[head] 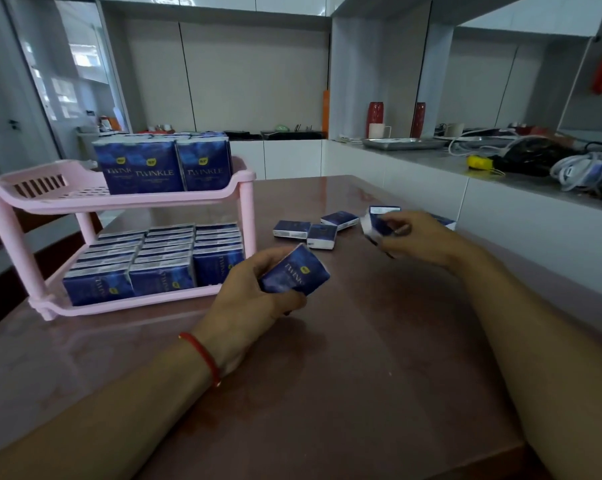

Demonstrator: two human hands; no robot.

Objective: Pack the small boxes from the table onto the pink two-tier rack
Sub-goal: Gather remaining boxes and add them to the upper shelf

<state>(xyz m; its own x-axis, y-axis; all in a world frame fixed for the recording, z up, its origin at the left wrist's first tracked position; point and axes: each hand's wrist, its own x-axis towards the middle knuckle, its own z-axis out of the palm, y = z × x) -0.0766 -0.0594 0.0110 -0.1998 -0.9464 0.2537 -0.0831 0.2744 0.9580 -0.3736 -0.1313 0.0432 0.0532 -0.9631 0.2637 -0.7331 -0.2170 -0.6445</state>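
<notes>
Head camera is looking down on a reddish-brown table [361, 358] with the pink two-tier rack [126, 199] as the landmark, standing at the table's far left. The rack's lower tier is holding three rows of upright blue Twinkle boxes [161, 261], seemingly filling it, and its upper tier is carrying a shorter block of the same boxes [164, 164] at the right end, with the left part showing bare perforated plastic. Just right of the rack's lower tier, the left hand [254, 299], with a red string bracelet [206, 358] on its wrist, is gripping one Twinkle box [294, 271] with the fingers curled around it, tilted and lifted off the table. Farther right of the rack, the right hand [417, 237] is closing its fingers on another box [379, 220]; motion blur is making it hard to tell whether it is holding one or two. Between that hand and the rack, three loose boxes [313, 230] are lying flat on the table, close together. One more box [445, 221] is peeking out beyond the right hand.
</notes>
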